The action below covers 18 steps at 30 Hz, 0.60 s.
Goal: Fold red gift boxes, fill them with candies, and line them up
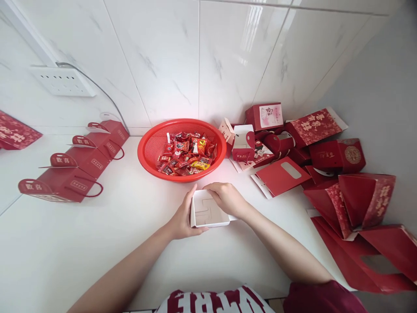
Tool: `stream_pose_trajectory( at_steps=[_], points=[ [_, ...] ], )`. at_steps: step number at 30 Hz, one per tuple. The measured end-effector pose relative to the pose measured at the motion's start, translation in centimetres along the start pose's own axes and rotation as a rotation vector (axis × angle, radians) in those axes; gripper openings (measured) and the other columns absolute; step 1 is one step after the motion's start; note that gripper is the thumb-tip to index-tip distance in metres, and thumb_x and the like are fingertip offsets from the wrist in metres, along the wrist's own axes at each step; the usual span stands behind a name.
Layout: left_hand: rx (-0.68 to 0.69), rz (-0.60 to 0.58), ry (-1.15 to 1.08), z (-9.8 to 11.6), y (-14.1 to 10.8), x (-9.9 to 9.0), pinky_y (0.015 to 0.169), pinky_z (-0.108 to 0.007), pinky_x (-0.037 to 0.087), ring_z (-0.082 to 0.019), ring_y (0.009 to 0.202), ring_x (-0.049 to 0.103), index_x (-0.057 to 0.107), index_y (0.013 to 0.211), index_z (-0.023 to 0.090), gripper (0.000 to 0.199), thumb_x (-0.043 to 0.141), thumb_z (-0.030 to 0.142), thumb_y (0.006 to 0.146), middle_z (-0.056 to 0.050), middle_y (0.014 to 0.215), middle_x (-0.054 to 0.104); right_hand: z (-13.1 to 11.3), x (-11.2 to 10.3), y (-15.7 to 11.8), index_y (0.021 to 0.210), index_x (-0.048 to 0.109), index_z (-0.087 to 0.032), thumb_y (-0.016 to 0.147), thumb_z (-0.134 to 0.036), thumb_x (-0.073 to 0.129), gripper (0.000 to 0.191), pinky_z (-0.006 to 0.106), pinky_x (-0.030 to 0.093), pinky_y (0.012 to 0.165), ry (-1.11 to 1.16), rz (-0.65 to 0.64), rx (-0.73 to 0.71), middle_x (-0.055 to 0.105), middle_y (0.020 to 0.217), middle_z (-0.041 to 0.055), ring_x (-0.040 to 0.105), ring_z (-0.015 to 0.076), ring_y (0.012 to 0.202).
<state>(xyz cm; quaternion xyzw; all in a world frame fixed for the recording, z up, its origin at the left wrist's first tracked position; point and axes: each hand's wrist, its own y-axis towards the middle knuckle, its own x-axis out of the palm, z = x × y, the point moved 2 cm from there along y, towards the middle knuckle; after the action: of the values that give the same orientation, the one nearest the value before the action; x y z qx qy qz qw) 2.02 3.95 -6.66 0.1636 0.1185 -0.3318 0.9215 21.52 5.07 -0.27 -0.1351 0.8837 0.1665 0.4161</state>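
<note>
A small open gift box (208,216) with a white inside is held up over the table, its opening towards me. Interlocking flaps show on its bottom. My left hand (182,221) grips the box's left side, thumb along the upper edge and fingers underneath. My right hand (230,199) is closed at the upper right of the box, with its fingers bent over the rim into the inside; the fingertips are partly hidden. Just beyond the hands stands a red plastic basket (143,163) with many wrapped candies (187,152) in it.
Assembled red gift boxes (78,161) with cord handles stand in a row at the left. Loose and part-folded red cartons (280,176) pile up on the right. A tiled wall (169,61) with a socket strip (63,81) and a cable closes off the back.
</note>
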Motion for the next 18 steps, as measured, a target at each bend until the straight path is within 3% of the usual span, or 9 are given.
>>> stream_pose_trajectory(
  at_steps=[4,9,11,13,15,18],
  points=[
    [-0.023,-0.002,-0.054,-0.1,0.3,-1.1,0.109,-0.059,0.036,-0.036,0.135,0.042,-0.01,0.156,0.029,0.128,0.083,0.031,0.068,-0.018,0.151,0.034,-0.3,-0.6,0.5,0.106,0.07,-0.019,0.097,-0.017,0.046,0.025,0.029,0.051,0.082,-0.053,0.101,-0.112,0.075,0.102,0.0064,0.07,0.0198,0.091],
    [-0.018,0.069,-0.024,-0.2,0.3,-2.2,0.109,-0.06,0.036,-0.038,0.136,0.04,0.005,0.157,0.029,0.121,0.085,0.034,0.066,-0.018,0.152,0.034,-0.9,-5.1,3.2,0.106,0.067,-0.019,0.1,-0.023,0.044,0.024,0.029,0.05,0.084,-0.095,0.257,-0.163,0.072,0.105,0.008,0.068,0.0198,0.095],
    [-0.029,0.079,-0.006,-0.5,0.2,-2.4,0.109,-0.061,0.035,-0.039,0.137,0.039,0.003,0.157,0.028,0.124,0.086,0.038,0.066,-0.02,0.152,0.033,-0.8,-6.9,5.5,0.108,0.067,-0.018,0.101,-0.024,0.04,0.028,0.029,0.049,0.085,-0.202,0.188,-0.101,0.07,0.109,0.0093,0.066,0.0201,0.098],
    [-0.033,0.076,0.015,-0.8,0.2,-2.5,0.111,-0.06,0.033,-0.04,0.139,0.036,0.001,0.157,0.027,0.126,0.086,0.041,0.066,-0.02,0.154,0.03,-0.3,-7.6,8.2,0.106,0.068,-0.017,0.101,-0.022,0.037,0.032,0.03,0.048,0.084,-0.352,0.022,-0.017,0.069,0.111,0.0117,0.065,0.0218,0.101],
    [-0.024,0.068,0.027,-0.9,0.2,-2.5,0.113,-0.059,0.031,-0.04,0.142,0.032,0.001,0.157,0.026,0.126,0.086,0.043,0.065,-0.02,0.155,0.028,0.3,-7.4,10.9,0.09,0.072,-0.015,0.098,-0.022,0.043,0.031,0.031,0.049,0.076,-0.409,-0.115,0.014,0.072,0.099,0.0135,0.067,0.0238,0.092],
    [-0.008,0.062,0.023,-0.8,0.3,-2.5,0.114,-0.056,0.031,-0.04,0.143,0.03,0.004,0.157,0.025,0.124,0.086,0.044,0.065,-0.02,0.157,0.026,1.3,-5.4,14.1,0.067,0.073,-0.017,0.083,-0.023,0.065,0.019,0.027,0.049,0.064,-0.412,-0.291,-0.012,0.071,0.07,0.0068,0.067,0.0195,0.067]
  ],
)
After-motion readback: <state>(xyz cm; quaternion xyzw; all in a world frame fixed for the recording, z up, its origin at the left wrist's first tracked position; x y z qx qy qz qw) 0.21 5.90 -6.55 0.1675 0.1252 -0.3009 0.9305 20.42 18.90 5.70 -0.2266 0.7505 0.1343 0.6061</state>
